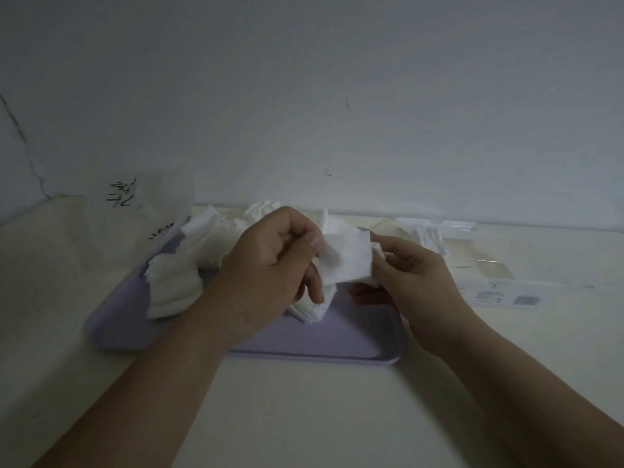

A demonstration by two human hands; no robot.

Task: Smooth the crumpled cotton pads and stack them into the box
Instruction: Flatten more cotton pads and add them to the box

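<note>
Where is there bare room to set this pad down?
On the lilac tray, the near right corner is bare, between front rim and pad pile. The table in front of the tray is free too. Crowded: the tray's far left.

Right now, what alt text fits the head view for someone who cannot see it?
The left hand and right hand pinch opposite edges of one white cotton pad above a lilac tray. Crumpled pads lie heaped on the tray's left side; a clear box sits to its right.

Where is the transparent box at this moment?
In the head view, the transparent box lies at the right, just beyond the right hand and beside the purple tray.
</note>
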